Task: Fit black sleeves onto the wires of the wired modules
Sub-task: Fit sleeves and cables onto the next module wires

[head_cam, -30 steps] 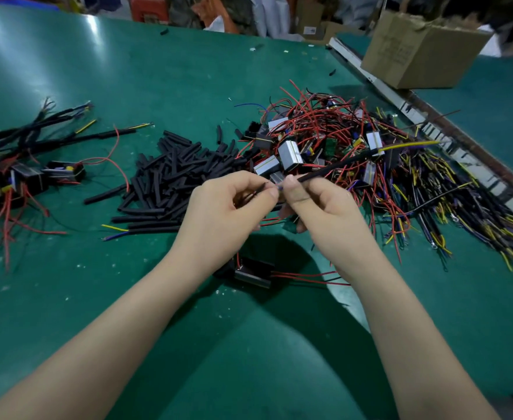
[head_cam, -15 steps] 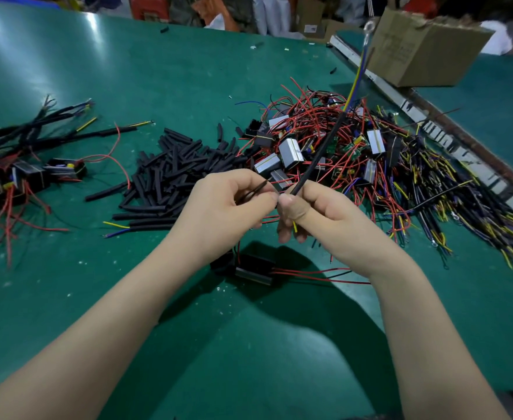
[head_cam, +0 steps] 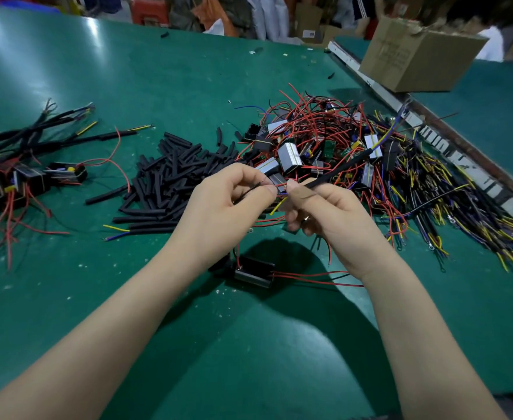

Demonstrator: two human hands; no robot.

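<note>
Above the green desk (head_cam: 128,298), the right hand (head_cam: 337,216) pinches a black sleeve (head_cam: 340,169) between its fingers (head_cam: 294,189); the left hand (head_cam: 228,204) pinches thin black wires (head_cam: 249,190) just beside it.

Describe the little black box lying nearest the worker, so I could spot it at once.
Start at the green table and find the two hands working at its middle. Directly below them, between the wrists, lies one black module with thin red wires trailing right. Unlike the modules tangled in the piles, it lies alone.
</note>
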